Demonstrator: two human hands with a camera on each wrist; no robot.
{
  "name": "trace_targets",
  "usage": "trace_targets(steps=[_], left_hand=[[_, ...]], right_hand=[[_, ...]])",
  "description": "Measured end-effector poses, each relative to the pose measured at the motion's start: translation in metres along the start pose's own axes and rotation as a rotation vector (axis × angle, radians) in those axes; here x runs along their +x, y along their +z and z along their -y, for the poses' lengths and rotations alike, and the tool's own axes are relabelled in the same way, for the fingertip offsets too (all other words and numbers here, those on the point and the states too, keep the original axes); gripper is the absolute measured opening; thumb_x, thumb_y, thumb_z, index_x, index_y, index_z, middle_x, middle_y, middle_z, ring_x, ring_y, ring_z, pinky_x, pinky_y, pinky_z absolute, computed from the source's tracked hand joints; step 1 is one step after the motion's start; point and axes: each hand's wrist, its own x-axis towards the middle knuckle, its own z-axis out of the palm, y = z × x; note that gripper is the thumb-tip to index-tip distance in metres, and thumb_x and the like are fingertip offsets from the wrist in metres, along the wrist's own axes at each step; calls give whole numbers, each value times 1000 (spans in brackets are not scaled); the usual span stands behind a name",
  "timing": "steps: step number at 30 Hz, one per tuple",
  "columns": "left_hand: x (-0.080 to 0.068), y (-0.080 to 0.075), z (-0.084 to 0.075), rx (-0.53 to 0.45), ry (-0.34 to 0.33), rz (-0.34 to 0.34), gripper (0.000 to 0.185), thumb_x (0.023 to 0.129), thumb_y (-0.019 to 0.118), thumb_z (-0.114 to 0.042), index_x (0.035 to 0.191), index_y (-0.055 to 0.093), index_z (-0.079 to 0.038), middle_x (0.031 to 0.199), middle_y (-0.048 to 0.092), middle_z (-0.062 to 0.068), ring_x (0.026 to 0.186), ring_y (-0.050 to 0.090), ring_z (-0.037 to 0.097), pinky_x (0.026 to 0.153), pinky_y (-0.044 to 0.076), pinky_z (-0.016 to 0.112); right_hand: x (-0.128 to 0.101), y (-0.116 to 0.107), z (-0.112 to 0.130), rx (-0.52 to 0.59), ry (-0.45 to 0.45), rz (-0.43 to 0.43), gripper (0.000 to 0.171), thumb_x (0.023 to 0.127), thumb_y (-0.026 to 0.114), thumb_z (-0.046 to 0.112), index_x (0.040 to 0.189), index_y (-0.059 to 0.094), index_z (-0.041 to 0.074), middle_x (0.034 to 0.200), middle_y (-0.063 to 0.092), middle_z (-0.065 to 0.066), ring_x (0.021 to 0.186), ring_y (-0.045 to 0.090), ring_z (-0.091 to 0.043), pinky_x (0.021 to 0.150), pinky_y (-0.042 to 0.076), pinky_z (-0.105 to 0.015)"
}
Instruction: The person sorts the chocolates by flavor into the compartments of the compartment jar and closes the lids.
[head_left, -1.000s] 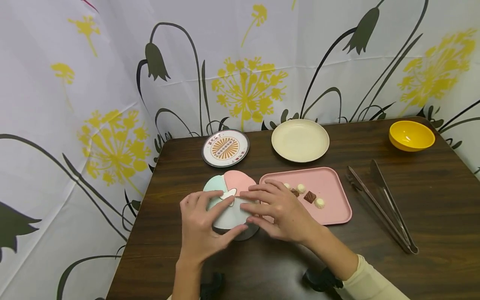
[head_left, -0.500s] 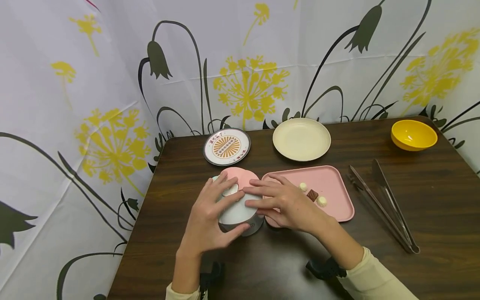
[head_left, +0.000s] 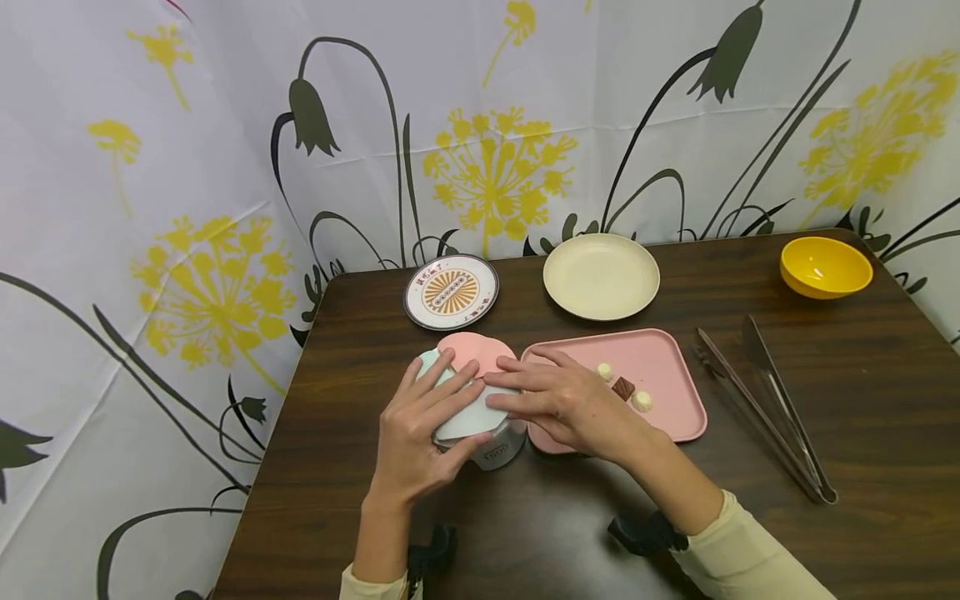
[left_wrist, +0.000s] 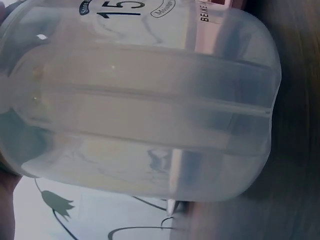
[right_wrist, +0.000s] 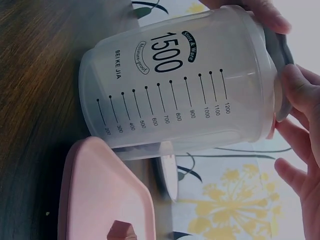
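Jar (head_left: 487, 433) clear plastic, looks empty: judged light, stiff, slick-walled. Left hand (head_left: 420, 442) grips lid (head_left: 468, 392) rim; right hand (head_left: 562, 404) fingers flat on top.

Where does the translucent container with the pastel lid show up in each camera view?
Head: the translucent container stands at the table's near middle, under both hands, its lid up.
Left wrist: it fills nearly the whole picture, seen side-on.
Right wrist: upper middle, with its volume scale and "1500" print facing the camera.
Shared landmark: the pink tray, beside the container in the head view and at lower left in the right wrist view.
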Motion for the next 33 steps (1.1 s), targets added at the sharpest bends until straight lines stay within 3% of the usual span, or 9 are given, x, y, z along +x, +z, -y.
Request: trace_targets(steps=[6,11,15,24,28,33], left_hand=[[1,2,1,19,-7,-35,52,93,57,-54,121,71,-12,125,67,1,124,56,31,106,32,60],[2,4,0,5,-35,-60,49,98,49,-50,120,72,-12,124,67,1,123,57,30,106,32,60],[1,5,0,-20,-65,-81,47,100,47,-47,117,72,-12,123,68,2,122,58,30,107,32,58],[0,8,1,-81,-113,-139,40,103,45,-36,115,71,-7,119,70,2,120,60,30,109,31,56],[0,8,1,-94,-124,-149,39,103,46,-34,116,70,-7,117,70,2,120,60,30,110,30,54],[1,9,1,-110,-135,-168,39,103,46,-33,115,71,-6,115,71,3,118,61,30,109,31,56]], right_hand=[[2,-1,1,26,39,-25,36,97,58,11,132,63,15,135,60,-1,129,52,-18,108,35,-48],[2,-2,3,30,86,-18,45,98,46,2,141,54,12,141,55,-2,127,53,-18,110,34,-45],[1,-4,5,48,134,-17,50,96,50,-2,144,50,11,144,52,-2,126,53,-22,109,35,-44],[-12,-22,9,56,259,-12,51,95,59,7,144,51,17,147,49,0,131,48,-21,106,39,-44],[-32,-35,2,30,356,-94,52,88,70,7,138,58,12,139,56,-2,121,57,-20,95,46,-40],[-68,-53,-8,-74,604,-175,50,84,76,8,132,64,12,130,62,-4,107,63,-24,77,51,-45]])
